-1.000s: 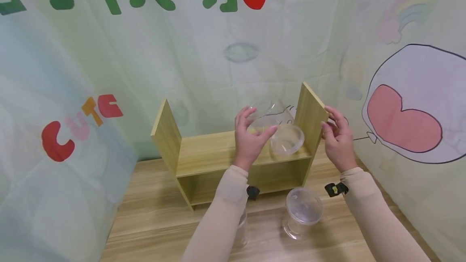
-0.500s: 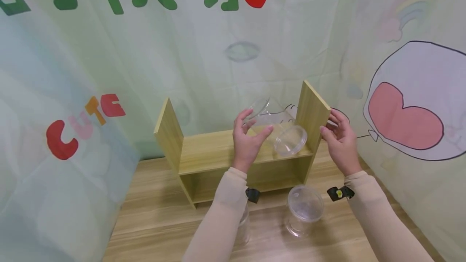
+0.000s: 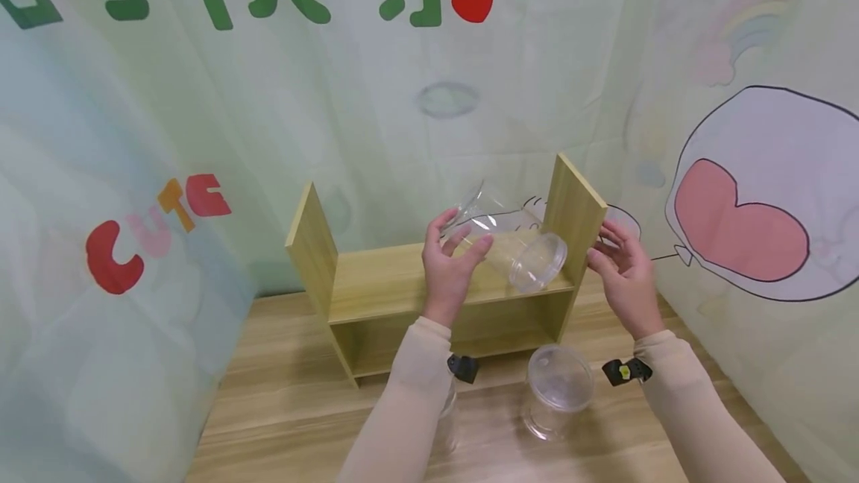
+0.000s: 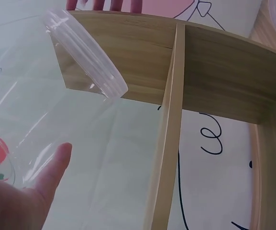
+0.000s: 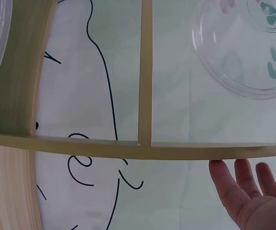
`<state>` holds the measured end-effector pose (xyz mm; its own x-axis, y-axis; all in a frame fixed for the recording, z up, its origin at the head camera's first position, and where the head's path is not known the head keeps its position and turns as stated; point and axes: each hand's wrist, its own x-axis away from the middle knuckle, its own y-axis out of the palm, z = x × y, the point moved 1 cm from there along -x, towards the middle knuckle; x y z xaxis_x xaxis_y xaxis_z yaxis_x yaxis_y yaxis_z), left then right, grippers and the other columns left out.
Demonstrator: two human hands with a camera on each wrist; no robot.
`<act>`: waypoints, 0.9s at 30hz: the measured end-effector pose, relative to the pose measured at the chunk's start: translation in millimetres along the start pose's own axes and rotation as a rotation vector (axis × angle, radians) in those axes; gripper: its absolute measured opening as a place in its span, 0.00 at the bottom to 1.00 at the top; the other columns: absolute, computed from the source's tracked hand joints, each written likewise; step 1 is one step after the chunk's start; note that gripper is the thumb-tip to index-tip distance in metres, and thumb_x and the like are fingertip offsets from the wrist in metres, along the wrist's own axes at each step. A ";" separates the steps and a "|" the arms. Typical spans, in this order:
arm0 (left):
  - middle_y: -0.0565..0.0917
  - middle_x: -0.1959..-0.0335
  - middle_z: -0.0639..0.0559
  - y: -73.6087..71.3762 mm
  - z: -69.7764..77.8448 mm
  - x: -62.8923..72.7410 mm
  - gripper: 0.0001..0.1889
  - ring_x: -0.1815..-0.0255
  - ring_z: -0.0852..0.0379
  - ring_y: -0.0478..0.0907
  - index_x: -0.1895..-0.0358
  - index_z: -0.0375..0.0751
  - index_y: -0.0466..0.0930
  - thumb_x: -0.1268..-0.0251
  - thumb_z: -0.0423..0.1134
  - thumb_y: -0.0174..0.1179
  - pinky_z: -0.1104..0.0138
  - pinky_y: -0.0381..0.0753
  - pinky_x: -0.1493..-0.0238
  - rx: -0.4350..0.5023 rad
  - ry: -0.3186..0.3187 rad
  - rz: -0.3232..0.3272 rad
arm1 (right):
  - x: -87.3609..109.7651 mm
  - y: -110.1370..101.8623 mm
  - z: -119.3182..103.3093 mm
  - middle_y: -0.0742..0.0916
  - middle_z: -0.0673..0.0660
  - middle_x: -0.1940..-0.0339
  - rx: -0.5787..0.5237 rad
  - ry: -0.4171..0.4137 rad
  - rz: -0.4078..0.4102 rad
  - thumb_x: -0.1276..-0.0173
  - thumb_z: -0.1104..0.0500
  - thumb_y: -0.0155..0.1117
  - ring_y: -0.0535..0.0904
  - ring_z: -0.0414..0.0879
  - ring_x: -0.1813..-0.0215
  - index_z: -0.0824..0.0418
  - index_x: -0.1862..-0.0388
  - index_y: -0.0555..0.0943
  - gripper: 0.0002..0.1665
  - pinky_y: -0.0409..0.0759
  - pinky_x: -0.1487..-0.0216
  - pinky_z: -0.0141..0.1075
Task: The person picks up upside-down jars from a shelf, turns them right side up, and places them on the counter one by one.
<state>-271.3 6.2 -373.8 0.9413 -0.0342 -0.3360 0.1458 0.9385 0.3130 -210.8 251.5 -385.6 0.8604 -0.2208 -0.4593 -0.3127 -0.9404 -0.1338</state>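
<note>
In the head view my left hand (image 3: pixel 448 270) holds a clear plastic jar (image 3: pixel 493 233) tilted over the top board of a small wooden shelf (image 3: pixel 382 278). Its lidded end (image 3: pixel 539 262) slants down to the right, near the shelf's right side panel. Through the clear wall in the left wrist view, the jar (image 4: pixel 42 105) shows nothing inside, and my thumb lies along it. My right hand (image 3: pixel 627 274) grips the right panel near its front edge, fingertips (image 5: pixel 219 167) against the outer face and the thumb at the edge.
A lidded clear jar (image 3: pixel 558 390) stands on the wooden table (image 3: pixel 268 393) before the shelf's right end. Another clear container (image 3: pixel 446 423) is partly hidden by my left forearm. A printed curtain (image 3: pixel 376 140) hangs close behind the shelf and along both sides.
My left hand has shifted slightly left and down, and the held jar has tipped closer to level. The right hand stays at the panel, a little lower along its edge.
</note>
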 end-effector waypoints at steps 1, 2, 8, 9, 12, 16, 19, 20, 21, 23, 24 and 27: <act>0.64 0.31 0.48 -0.6 0.1 0.8 0.34 0.36 0.47 0.71 0.33 0.39 0.66 0.42 0.33 0.70 0.57 0.84 0.54 0.005 -0.001 -0.002 | 1.1 0.4 0.4 0.72 0.64 0.33 -0.004 0.002 0.004 0.25 0.66 0.55 0.74 0.46 0.39 0.63 0.26 0.64 0.30 0.78 0.48 0.26; 0.63 0.30 0.48 -1.0 0.1 1.5 0.34 0.35 0.47 0.71 0.33 0.39 0.66 0.42 0.33 0.70 0.55 0.84 0.54 0.011 -0.005 -0.003 | 2.2 0.9 0.4 0.72 0.63 0.33 -0.001 0.004 0.009 0.25 0.66 0.55 0.73 0.45 0.39 0.63 0.26 0.64 0.30 0.77 0.48 0.26; 0.62 0.31 0.46 -1.8 0.4 5.3 0.34 0.36 0.45 0.71 0.32 0.37 0.65 0.42 0.32 0.69 0.48 0.82 0.52 0.078 -0.028 0.001 | 6.8 2.3 -1.4 0.71 0.61 0.32 0.009 0.014 0.030 0.26 0.66 0.57 0.73 0.43 0.39 0.65 0.26 0.63 0.31 0.75 0.46 0.25; 0.62 0.31 0.45 -1.7 0.5 6.0 0.35 0.37 0.45 0.71 0.32 0.36 0.64 0.42 0.31 0.69 0.48 0.82 0.53 0.093 -0.034 0.003 | 7.4 2.3 -1.6 0.71 0.61 0.33 0.006 0.015 0.029 0.26 0.66 0.57 0.73 0.44 0.39 0.65 0.27 0.63 0.31 0.75 0.46 0.25; 0.62 0.32 0.44 -1.4 1.6 7.9 0.36 0.38 0.44 0.71 0.32 0.34 0.63 0.42 0.30 0.69 0.49 0.82 0.53 0.130 -0.051 0.005 | 9.2 1.6 -2.4 0.71 0.61 0.33 0.007 0.016 0.022 0.26 0.66 0.57 0.73 0.44 0.39 0.66 0.27 0.63 0.31 0.75 0.46 0.25; 0.60 0.31 0.42 0.0 3.2 9.3 0.35 0.39 0.44 0.72 0.32 0.35 0.63 0.43 0.30 0.69 0.47 0.82 0.53 0.171 -0.055 0.006 | 11.1 0.0 -3.7 0.72 0.61 0.33 0.058 0.011 0.039 0.27 0.67 0.58 0.72 0.44 0.39 0.67 0.27 0.63 0.31 0.74 0.45 0.26; 0.59 0.30 0.42 0.6 3.5 9.8 0.35 0.40 0.44 0.73 0.32 0.34 0.63 0.42 0.30 0.69 0.47 0.82 0.53 0.189 -0.055 0.006 | 13.1 0.3 -7.6 0.74 0.60 0.34 0.118 -0.002 0.090 0.29 0.69 0.59 0.71 0.42 0.40 0.67 0.29 0.66 0.30 0.72 0.43 0.30; 0.59 0.30 0.42 0.7 3.6 10.0 0.35 0.40 0.44 0.73 0.32 0.34 0.62 0.42 0.30 0.68 0.48 0.82 0.54 0.192 -0.058 0.006 | 14.3 0.6 -9.2 0.75 0.60 0.35 0.131 -0.019 0.108 0.30 0.69 0.59 0.71 0.42 0.40 0.67 0.30 0.67 0.30 0.72 0.42 0.31; 0.59 0.29 0.41 0.5 3.4 10.2 0.35 0.40 0.42 0.73 0.31 0.34 0.62 0.42 0.30 0.68 0.48 0.83 0.54 0.195 -0.060 0.005 | 15.7 1.4 -11.0 0.75 0.59 0.36 0.131 -0.046 0.125 0.30 0.71 0.59 0.71 0.42 0.41 0.68 0.32 0.68 0.28 0.71 0.42 0.31; 0.59 0.29 0.42 0.1 2.8 11.3 0.36 0.40 0.42 0.73 0.30 0.33 0.61 0.42 0.30 0.68 0.50 0.83 0.55 0.197 -0.069 0.003 | 19.7 3.3 -15.5 0.76 0.59 0.39 0.107 -0.105 0.139 0.32 0.74 0.58 0.71 0.43 0.42 0.71 0.35 0.71 0.26 0.72 0.42 0.32; 0.59 0.29 0.42 -0.3 2.5 12.0 0.36 0.40 0.43 0.73 0.30 0.34 0.61 0.42 0.30 0.68 0.51 0.83 0.55 0.198 -0.073 0.004 | 21.5 4.6 -17.2 0.76 0.61 0.40 0.083 -0.135 0.132 0.32 0.75 0.57 0.71 0.44 0.42 0.72 0.36 0.71 0.25 0.72 0.42 0.32; 0.57 0.28 0.39 -2.4 2.1 14.1 0.36 0.40 0.43 0.73 0.31 0.34 0.61 0.42 0.30 0.68 0.52 0.84 0.56 0.199 -0.075 0.004 | 26.2 10.6 -23.6 0.75 0.64 0.41 0.009 -0.206 0.047 0.32 0.78 0.56 0.71 0.50 0.41 0.75 0.36 0.70 0.25 0.73 0.43 0.31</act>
<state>-257.7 2.8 -377.4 0.9608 -0.0630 -0.2698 0.1924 0.8524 0.4862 -182.1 229.7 -378.4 0.7446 -0.2056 -0.6351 -0.3549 -0.9277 -0.1158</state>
